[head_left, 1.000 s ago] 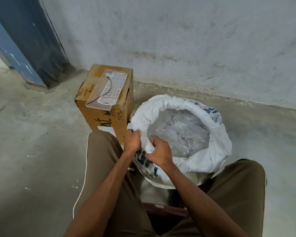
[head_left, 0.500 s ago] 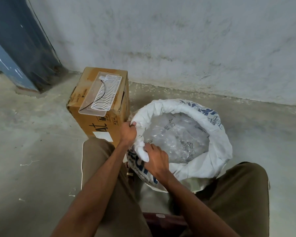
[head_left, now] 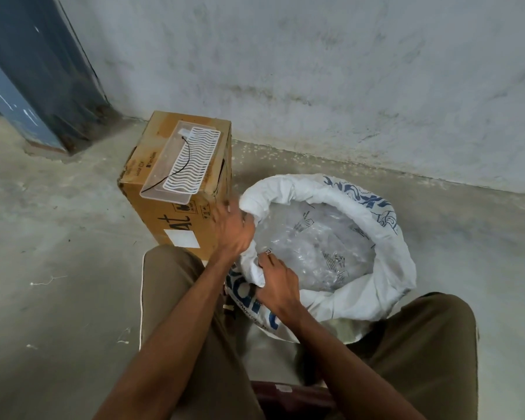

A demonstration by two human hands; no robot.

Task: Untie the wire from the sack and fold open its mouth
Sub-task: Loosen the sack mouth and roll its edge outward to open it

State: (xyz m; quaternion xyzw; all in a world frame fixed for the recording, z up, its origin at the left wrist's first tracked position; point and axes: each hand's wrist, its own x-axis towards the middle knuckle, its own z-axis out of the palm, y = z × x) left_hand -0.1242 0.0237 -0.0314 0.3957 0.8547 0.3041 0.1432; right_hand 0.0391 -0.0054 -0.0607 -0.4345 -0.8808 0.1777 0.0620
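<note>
The white woven sack [head_left: 331,253] stands on the concrete floor [head_left: 58,268] between the person's knees, just beside the cardboard box [head_left: 176,189]. Since the earlier frames the left hand [head_left: 232,230] has climbed along the rolled rim; both it and the right hand [head_left: 278,283] pinch that rim. Mouth folded open, clear plastic liner showing.

A second ago both hands were bunched close together on the near-left part of the sack's rolled rim [head_left: 385,237]; since then the left hand [head_left: 232,228] has travelled up along that rim toward the cardboard box [head_left: 170,213], where it now grips the fold at the sack's left edge, blurred with movement. The right hand [head_left: 278,286] has kept its grip on the near rim, so the two hands now sit apart, with a stretch of white fold between them.
</note>
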